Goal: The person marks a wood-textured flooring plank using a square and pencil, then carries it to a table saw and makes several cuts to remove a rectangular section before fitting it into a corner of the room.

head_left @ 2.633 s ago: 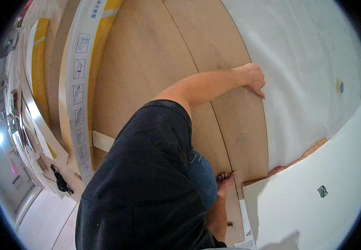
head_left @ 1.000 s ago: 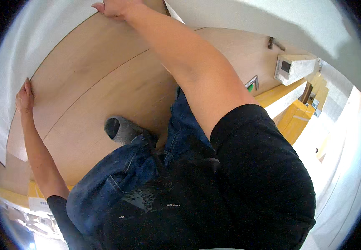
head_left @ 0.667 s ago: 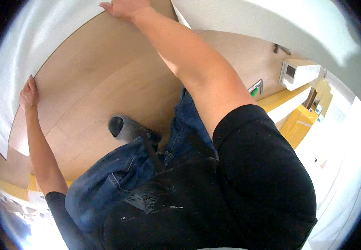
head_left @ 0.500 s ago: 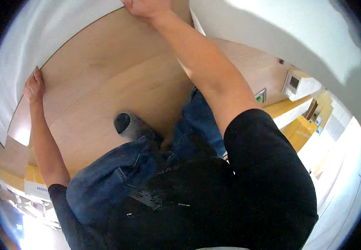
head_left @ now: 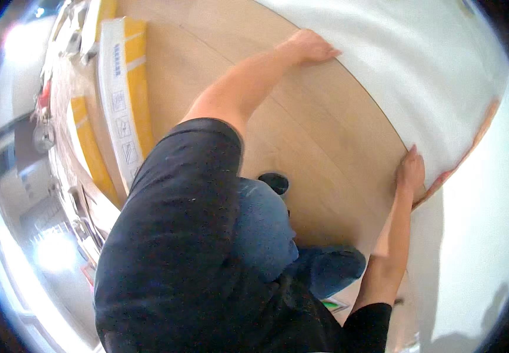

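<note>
Wood-look floorboards [head_left: 301,126] lie in front of me, and their outer plank edge borders a white sheet [head_left: 401,65]. My left hand [head_left: 313,47] is at the far part of that edge, its fingers closed together over the rim of the floor plank [head_left: 367,112]. Closer to the wall, my right hand [head_left: 410,170] grips the same edge with curled fingers near the plank's end. The undersides of both hands are hidden. My knees, in blue jeans [head_left: 263,223], rest on the boards between my arms.
A long white and yellow carton [head_left: 119,100] lies on the boards at the left, with another yellow-sided carton [head_left: 89,150] beyond it. A white wall [head_left: 472,217] rises at the right, with a reddish-brown strip [head_left: 466,154] along the sheet's border. A bright lamp [head_left: 54,253] glows at far left.
The view has swung round to the right, so the cartons now show at the left and the wall at the right. Both hands are still at the plank edge.
</note>
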The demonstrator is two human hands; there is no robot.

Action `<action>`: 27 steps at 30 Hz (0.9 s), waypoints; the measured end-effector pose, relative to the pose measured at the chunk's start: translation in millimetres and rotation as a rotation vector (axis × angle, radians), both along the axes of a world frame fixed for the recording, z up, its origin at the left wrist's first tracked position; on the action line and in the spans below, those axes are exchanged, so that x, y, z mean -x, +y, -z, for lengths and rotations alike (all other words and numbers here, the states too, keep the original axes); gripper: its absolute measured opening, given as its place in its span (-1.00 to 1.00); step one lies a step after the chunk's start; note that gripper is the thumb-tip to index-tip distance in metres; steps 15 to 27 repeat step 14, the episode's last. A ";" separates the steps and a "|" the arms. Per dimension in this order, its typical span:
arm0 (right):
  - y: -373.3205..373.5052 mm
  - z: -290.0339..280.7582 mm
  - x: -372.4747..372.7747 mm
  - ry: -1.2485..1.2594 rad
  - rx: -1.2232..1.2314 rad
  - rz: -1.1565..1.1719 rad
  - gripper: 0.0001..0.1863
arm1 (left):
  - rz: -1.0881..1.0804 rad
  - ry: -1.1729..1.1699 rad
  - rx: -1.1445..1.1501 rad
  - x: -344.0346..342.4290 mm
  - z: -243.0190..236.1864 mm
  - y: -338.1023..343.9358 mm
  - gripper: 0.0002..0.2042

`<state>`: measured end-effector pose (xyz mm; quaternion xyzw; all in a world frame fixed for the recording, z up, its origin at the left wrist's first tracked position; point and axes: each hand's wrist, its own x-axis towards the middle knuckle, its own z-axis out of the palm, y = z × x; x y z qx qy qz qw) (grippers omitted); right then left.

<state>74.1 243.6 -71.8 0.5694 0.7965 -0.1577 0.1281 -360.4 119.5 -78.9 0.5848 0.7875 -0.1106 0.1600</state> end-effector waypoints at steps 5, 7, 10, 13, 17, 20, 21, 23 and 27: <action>-5.5 -34.7 6.7 0.021 -0.093 -0.042 -0.29 | 0.057 -0.083 -0.179 2.4 -38.8 -8.3 -0.48; -9.9 -32.2 -17.9 0.050 -0.132 -0.021 -0.27 | 0.132 0.016 -0.265 -15.2 -37.4 -49.7 -0.47; -9.6 -9.0 -41.0 0.089 -0.175 -0.082 -0.28 | 0.118 0.045 -0.106 -16.0 -76.8 -106.6 -0.48; -17.2 -11.8 -41.6 0.137 -0.152 -0.157 -0.31 | 0.025 -0.007 0.052 13.2 -81.4 -169.5 -0.45; -15.9 -11.4 -49.5 0.122 -0.123 -0.181 -0.33 | 0.027 -0.015 0.049 2.2 -83.8 -175.3 -0.45; -15.9 -11.4 -49.5 0.122 -0.123 -0.181 -0.33 | 0.027 -0.015 0.049 2.2 -83.8 -175.3 -0.45; -15.9 -11.4 -49.5 0.122 -0.123 -0.181 -0.33 | 0.027 -0.015 0.049 2.2 -83.8 -175.3 -0.45; -15.9 -11.4 -49.5 0.122 -0.123 -0.181 -0.33 | 0.027 -0.015 0.049 2.2 -83.8 -175.3 -0.45; -15.9 -11.4 -49.5 0.122 -0.123 -0.181 -0.33 | 0.027 -0.015 0.049 2.2 -83.8 -175.3 -0.45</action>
